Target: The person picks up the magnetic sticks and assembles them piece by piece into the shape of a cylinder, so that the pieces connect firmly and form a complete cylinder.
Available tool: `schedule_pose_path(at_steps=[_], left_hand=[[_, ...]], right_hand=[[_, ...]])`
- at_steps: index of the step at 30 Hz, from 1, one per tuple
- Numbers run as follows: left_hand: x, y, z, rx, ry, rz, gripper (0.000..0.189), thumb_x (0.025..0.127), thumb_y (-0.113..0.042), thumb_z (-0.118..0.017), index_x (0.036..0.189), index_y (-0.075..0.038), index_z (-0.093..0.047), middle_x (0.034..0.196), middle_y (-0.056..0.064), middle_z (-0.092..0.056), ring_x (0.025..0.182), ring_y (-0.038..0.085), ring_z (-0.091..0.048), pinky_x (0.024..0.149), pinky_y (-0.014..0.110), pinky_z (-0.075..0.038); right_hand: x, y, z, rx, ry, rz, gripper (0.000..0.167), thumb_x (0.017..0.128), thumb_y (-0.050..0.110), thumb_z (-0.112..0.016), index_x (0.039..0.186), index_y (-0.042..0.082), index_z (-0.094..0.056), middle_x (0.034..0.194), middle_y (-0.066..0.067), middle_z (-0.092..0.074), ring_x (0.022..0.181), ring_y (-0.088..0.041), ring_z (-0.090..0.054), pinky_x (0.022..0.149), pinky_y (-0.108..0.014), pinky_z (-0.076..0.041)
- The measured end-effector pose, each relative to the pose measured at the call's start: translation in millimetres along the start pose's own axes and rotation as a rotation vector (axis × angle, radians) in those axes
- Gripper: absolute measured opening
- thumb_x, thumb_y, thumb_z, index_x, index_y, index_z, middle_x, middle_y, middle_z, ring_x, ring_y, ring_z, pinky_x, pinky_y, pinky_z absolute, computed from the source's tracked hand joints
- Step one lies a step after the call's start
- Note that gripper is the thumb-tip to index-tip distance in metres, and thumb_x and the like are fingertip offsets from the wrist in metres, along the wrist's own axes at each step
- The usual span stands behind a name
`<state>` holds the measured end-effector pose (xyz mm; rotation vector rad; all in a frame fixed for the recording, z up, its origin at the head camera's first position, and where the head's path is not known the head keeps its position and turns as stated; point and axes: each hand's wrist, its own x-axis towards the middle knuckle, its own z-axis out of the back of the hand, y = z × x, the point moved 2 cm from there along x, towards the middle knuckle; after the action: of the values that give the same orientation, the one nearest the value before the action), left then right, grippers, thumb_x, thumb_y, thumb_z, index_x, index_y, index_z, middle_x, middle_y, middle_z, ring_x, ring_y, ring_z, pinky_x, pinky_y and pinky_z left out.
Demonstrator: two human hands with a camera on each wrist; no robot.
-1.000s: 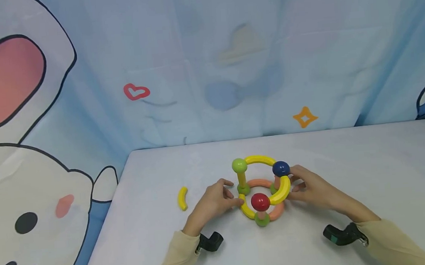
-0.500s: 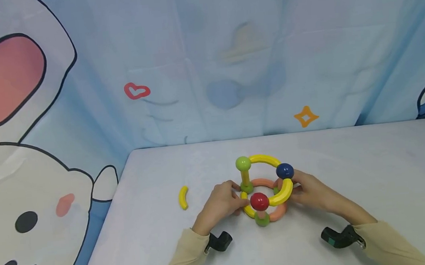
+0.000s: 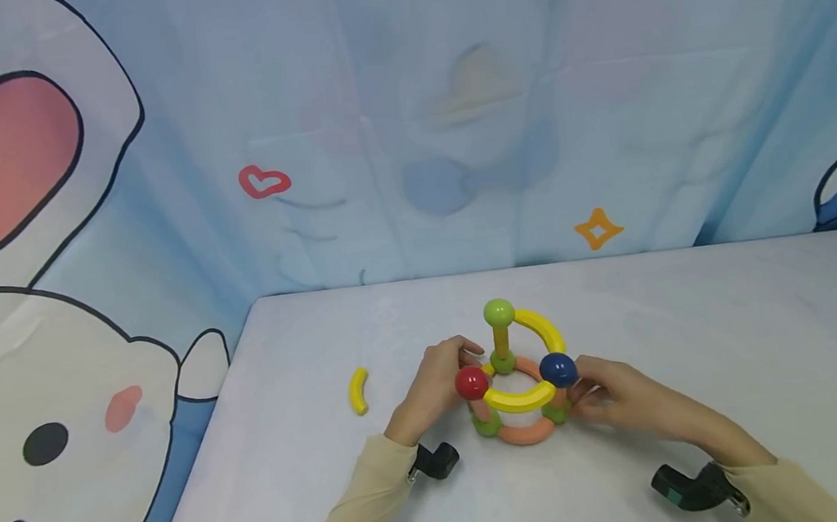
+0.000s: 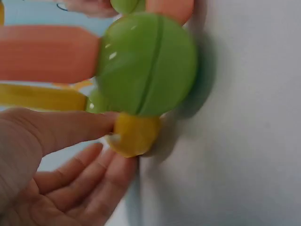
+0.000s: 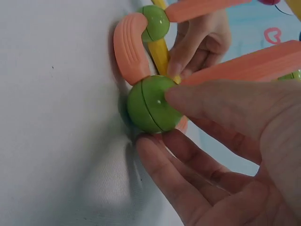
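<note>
A toy frame of balls and rods stands on the white table [image 3: 690, 338]. Up top are a red ball [image 3: 472, 383], a blue ball [image 3: 558, 370] and a light green ball [image 3: 499, 313], joined by two curved yellow rods [image 3: 520, 400]. Upright rods meet a lower ring of green balls [image 4: 146, 66] and curved orange rods [image 5: 130, 47]. At the ring's left, my left hand [image 3: 439, 382] pinches a curved yellow rod [image 4: 134, 134] between thumb and fingers. My right hand [image 3: 624, 392] holds a lower green ball [image 5: 153, 103], thumb on its side and fingertips beneath.
One loose curved yellow rod [image 3: 358, 391] lies on the table, left of my left hand. Behind the far edge hangs a blue cartoon curtain [image 3: 379, 133]. A black wrist camera [image 3: 694, 487] sits at each sleeve cuff.
The toy frame has turned clockwise seen from above: the red ball swung left, the blue ball came nearer, the light green ball moved right. My left hand shifted right along with it.
</note>
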<state>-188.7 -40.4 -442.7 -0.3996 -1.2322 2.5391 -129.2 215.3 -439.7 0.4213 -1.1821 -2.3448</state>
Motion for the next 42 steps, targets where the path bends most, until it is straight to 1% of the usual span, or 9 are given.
schedule_pose_path(at_steps=[3, 6, 10, 14, 19, 25, 30, 35, 42], left_hand=[[-0.9, 3.9, -1.1, -0.022, 0.014, -0.008, 0.037, 0.087, -0.009, -0.085, 0.120, -0.001, -0.070, 0.109, 0.009, -0.075, 0.095, 0.018, -0.068, 0.087, 0.032, -0.058], [-3.7, 7.4, -1.1, -0.014, 0.034, 0.026, 0.043, 0.083, -0.009, -0.090, 0.121, -0.002, -0.071, 0.115, 0.009, -0.074, 0.096, 0.018, -0.066, 0.089, 0.033, -0.058], [-8.7, 11.4, 1.5, -0.003, 0.054, 0.052, 0.051, 0.076, -0.009, -0.094, 0.121, -0.002, -0.071, 0.111, 0.008, -0.075, 0.090, 0.016, -0.062, 0.086, 0.033, -0.056], [-16.1, 18.0, 4.5, -0.019, 0.075, 0.008, 0.037, 0.087, -0.008, -0.086, 0.120, -0.002, -0.071, 0.104, 0.004, -0.074, 0.089, 0.014, -0.062, 0.085, 0.033, -0.055], [-30.4, 24.1, 15.8, -0.080, 0.133, -0.132, 0.035, 0.089, -0.006, -0.083, 0.122, -0.004, -0.070, 0.109, 0.003, -0.072, 0.098, 0.016, -0.066, 0.085, 0.026, -0.056], [-37.7, 24.1, 22.6, -0.220, 0.301, -0.278, 0.044, 0.089, -0.001, -0.082, 0.130, -0.005, -0.068, 0.121, 0.006, -0.072, 0.108, 0.009, -0.065, 0.097, 0.028, -0.055], [-38.9, 21.9, 19.4, -0.262, 0.332, -0.308, 0.029, 0.090, -0.001, -0.081, 0.119, -0.002, -0.073, 0.108, 0.008, -0.077, 0.103, 0.006, -0.068, 0.100, 0.030, -0.054], [-39.6, 20.0, 17.9, -0.254, 0.321, -0.312, 0.017, 0.091, 0.003, -0.079, 0.107, 0.002, -0.077, 0.103, 0.011, -0.078, 0.100, 0.009, -0.071, 0.099, 0.026, -0.054], [-40.1, 19.0, 19.0, -0.270, 0.337, -0.315, 0.015, 0.092, 0.009, -0.074, 0.106, 0.004, -0.076, 0.104, 0.014, -0.077, 0.099, 0.008, -0.071, 0.097, 0.026, -0.056]], right_hand=[[-2.8, -0.6, -0.6, 0.043, 0.045, -0.003, 0.024, 0.095, 0.003, -0.073, 0.117, 0.003, -0.065, 0.110, -0.004, -0.070, 0.101, -0.018, -0.070, 0.082, -0.030, -0.059], [-4.4, -1.2, 1.1, 0.065, 0.049, -0.019, 0.023, 0.097, 0.003, -0.071, 0.120, 0.002, -0.066, 0.112, -0.006, -0.070, 0.102, -0.017, -0.070, 0.082, -0.029, -0.059], [-2.5, 0.7, 6.4, 0.023, -0.035, -0.070, 0.022, 0.097, 0.002, -0.070, 0.118, 0.000, -0.066, 0.111, -0.008, -0.068, 0.096, -0.019, -0.068, 0.078, -0.029, -0.060], [-1.8, 7.2, 15.5, -0.030, -0.133, -0.094, 0.023, 0.096, 0.000, -0.069, 0.119, -0.002, -0.065, 0.113, -0.010, -0.067, 0.094, -0.017, -0.065, 0.076, -0.027, -0.059], [-6.6, 10.5, 23.8, -0.011, -0.083, 0.033, 0.032, 0.096, 0.003, -0.073, 0.127, 0.004, -0.064, 0.118, -0.005, -0.066, 0.100, -0.014, -0.065, 0.084, -0.027, -0.058], [-5.6, 7.3, 11.5, 0.018, -0.016, 0.161, 0.040, 0.094, 0.015, -0.081, 0.129, 0.013, -0.063, 0.115, 0.003, -0.068, 0.106, -0.009, -0.063, 0.085, -0.030, -0.059], [0.0, 8.7, 0.5, -0.017, -0.023, 0.253, 0.034, 0.092, 0.010, -0.082, 0.121, 0.013, -0.065, 0.107, 0.005, -0.070, 0.098, -0.010, -0.065, 0.084, -0.028, -0.059], [2.1, 10.1, -3.0, -0.031, -0.053, 0.252, 0.027, 0.090, 0.004, -0.081, 0.112, 0.013, -0.068, 0.100, 0.008, -0.069, 0.090, -0.007, -0.066, 0.083, -0.026, -0.058], [3.2, 9.8, -5.3, -0.024, -0.089, 0.297, 0.027, 0.086, -0.002, -0.083, 0.104, 0.014, -0.071, 0.099, 0.004, -0.070, 0.091, -0.008, -0.068, 0.083, -0.026, -0.060]])
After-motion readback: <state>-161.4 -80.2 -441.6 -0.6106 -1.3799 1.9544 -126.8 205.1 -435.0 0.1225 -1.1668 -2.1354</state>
